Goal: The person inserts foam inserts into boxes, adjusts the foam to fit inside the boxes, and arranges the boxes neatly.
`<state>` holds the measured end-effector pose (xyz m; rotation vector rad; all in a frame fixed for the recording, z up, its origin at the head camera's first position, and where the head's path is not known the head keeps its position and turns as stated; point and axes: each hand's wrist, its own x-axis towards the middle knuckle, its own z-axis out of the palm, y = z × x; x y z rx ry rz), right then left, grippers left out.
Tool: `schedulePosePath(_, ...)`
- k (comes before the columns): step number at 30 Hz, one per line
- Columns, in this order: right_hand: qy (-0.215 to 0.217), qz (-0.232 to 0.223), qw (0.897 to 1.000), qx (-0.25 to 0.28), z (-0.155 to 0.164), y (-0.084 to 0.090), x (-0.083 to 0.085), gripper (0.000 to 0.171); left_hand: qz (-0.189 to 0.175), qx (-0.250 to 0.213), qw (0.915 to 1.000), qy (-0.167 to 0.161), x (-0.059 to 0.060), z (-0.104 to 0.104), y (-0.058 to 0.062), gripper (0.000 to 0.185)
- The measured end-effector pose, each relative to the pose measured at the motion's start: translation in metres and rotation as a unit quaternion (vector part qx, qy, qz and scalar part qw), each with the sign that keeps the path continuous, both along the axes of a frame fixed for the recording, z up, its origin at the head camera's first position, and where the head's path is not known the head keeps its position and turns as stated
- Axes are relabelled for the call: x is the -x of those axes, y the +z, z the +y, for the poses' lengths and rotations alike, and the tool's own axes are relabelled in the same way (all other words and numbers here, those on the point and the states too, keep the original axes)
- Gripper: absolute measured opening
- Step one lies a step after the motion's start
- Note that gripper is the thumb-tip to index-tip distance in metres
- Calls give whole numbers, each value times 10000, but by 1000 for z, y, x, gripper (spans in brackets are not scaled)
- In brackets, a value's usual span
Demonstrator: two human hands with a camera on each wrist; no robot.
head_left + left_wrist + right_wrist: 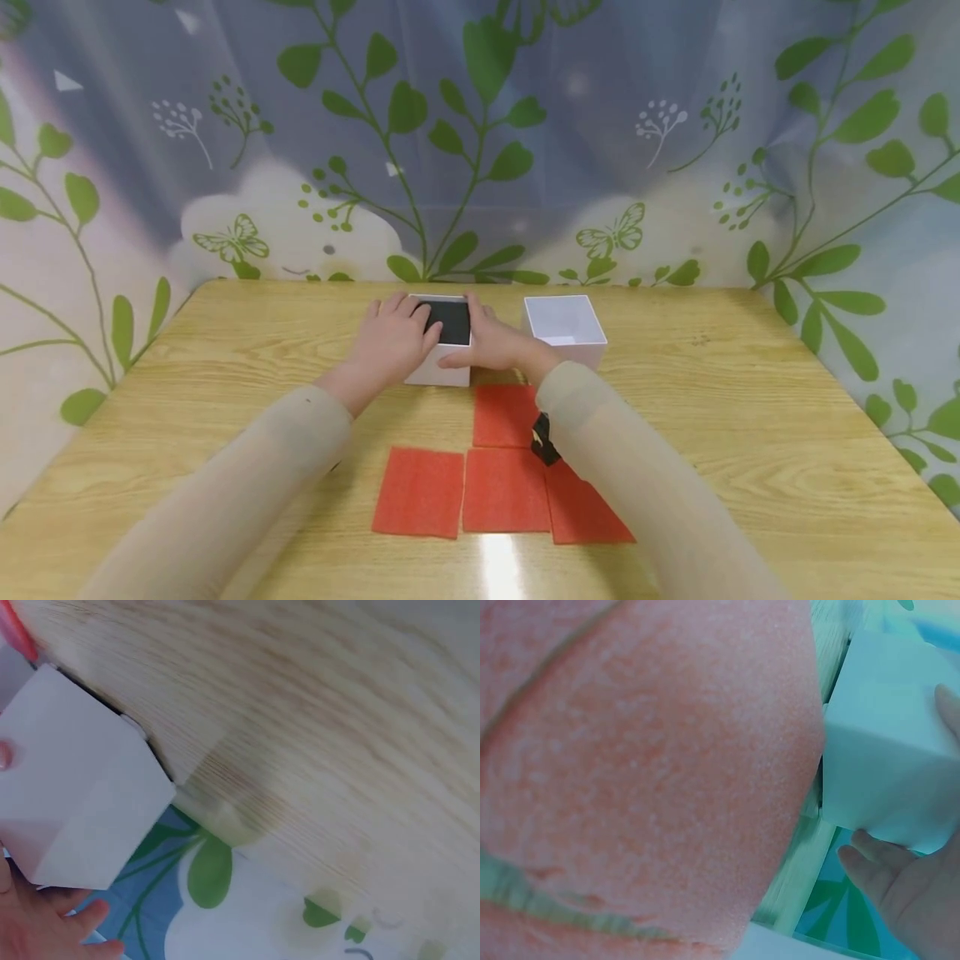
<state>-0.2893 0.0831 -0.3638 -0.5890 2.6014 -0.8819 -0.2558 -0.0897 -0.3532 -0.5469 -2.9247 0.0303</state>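
right now both hands are on the small white cardboard box with the black pad in its top (447, 333), which stands on the pale wood-grain counter (750, 433) toward the far edge, a little left of middle. the left hand (393, 337) cups the box's left side, its fingers (420, 315) curled over the top rim and reaching onto the black pad. the right hand (498, 342) presses against the box's right side, fingers bent round the far corner and thumb lying along the near edge, so each hand is grasping the box. from the left wrist view the box (82, 795) shows as a plain white block with fingers (75, 922) wrapped beneath it; from the right wrist view the same box (892, 742) sits beside fingers (885, 870) curled against its wall.

just beside the box on its right stands an open white square box with nothing visible inside (564, 327), apart from the right hand by a thin gap. nearer the person lie four red foam rectangles (504, 487), flat on the counter: three in a row and one behind them, partly under the right sleeve (637, 483). a leafy green and blue printed curtain (480, 142) hangs round the counter.
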Motion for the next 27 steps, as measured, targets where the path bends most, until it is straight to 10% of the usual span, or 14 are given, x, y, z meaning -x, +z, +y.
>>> schedulePosePath(27, -17, -63, 9999, 146, 0, -2, 0, 114, -371, -445, 9977, 359, -2, 4, -3, 53)
